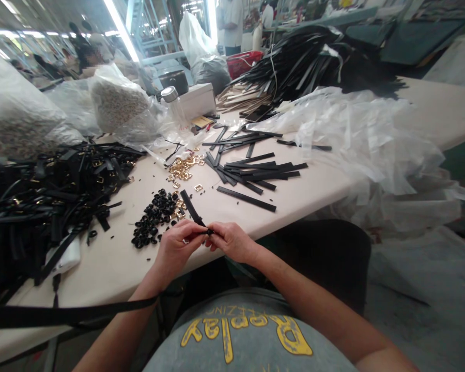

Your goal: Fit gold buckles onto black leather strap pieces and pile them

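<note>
Both my hands meet at the table's near edge, pinching one black strap (190,205) between their fingertips. My left hand (182,243) closes on it from the left, and my right hand (229,241) grips its near end. The strap's far end points up and away over the table. A small dark piece shows at the fingertips, too covered to make out. Just beyond my left hand lies a pile of small black rings or loops (155,217). Gold buckles (182,168) are scattered behind that pile.
Loose black strips (259,173) lie right of the buckles. A large heap of black straps with gold buckles (54,196) covers the left side. Further back are filled plastic bags (116,101), a glass jar (172,103), a strip bundle (302,57) and crumpled clear plastic (356,124).
</note>
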Demonstrator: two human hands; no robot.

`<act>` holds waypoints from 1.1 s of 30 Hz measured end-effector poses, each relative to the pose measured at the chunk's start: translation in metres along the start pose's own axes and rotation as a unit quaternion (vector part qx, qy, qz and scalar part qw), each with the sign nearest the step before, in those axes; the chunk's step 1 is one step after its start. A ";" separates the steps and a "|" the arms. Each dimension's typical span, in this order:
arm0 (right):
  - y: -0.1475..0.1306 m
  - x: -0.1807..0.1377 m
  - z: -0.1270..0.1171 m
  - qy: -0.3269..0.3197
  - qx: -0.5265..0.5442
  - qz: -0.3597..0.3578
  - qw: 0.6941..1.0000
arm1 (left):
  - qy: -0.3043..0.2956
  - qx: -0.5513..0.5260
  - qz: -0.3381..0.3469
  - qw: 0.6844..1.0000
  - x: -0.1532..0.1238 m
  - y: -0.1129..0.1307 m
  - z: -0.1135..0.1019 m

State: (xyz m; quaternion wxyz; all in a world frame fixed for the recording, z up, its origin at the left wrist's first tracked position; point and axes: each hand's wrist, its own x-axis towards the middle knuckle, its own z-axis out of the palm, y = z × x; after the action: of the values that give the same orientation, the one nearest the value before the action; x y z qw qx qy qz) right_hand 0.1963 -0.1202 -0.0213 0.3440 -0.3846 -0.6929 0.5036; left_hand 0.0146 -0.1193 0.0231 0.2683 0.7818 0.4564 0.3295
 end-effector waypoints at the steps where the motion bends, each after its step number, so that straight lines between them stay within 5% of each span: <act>1: 0.000 0.000 0.000 0.001 0.000 0.000 1.000 | -0.001 0.009 0.007 1.000 0.000 0.001 0.001; 9: -0.005 -0.003 -0.008 0.029 -0.067 -0.031 0.997 | 0.008 0.003 0.002 1.000 -0.001 0.001 0.011; 13: -0.003 -0.002 -0.003 0.044 0.035 0.005 0.998 | -0.003 -0.035 0.003 0.999 -0.005 -0.002 0.012; 18: -0.003 0.001 0.001 0.052 0.140 0.033 0.988 | 0.017 -0.138 -0.105 0.985 -0.013 -0.008 0.009; 24: -0.005 0.001 -0.001 0.053 0.159 0.043 0.985 | 0.043 -0.304 -0.229 0.924 -0.010 -0.016 0.005; 28: -0.006 0.001 0.000 0.053 0.141 0.054 0.987 | 0.074 -0.348 -0.249 0.901 -0.009 -0.020 0.010; 33: -0.006 0.002 0.002 0.062 0.124 0.044 0.989 | 0.102 -0.323 -0.223 0.914 -0.008 -0.014 0.014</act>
State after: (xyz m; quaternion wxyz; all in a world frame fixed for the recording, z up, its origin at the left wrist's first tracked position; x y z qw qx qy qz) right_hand 0.1928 -0.1204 -0.0162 0.4091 -0.3998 -0.5847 0.5754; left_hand 0.0147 -0.1215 0.0023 0.5248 0.4926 0.5128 0.4679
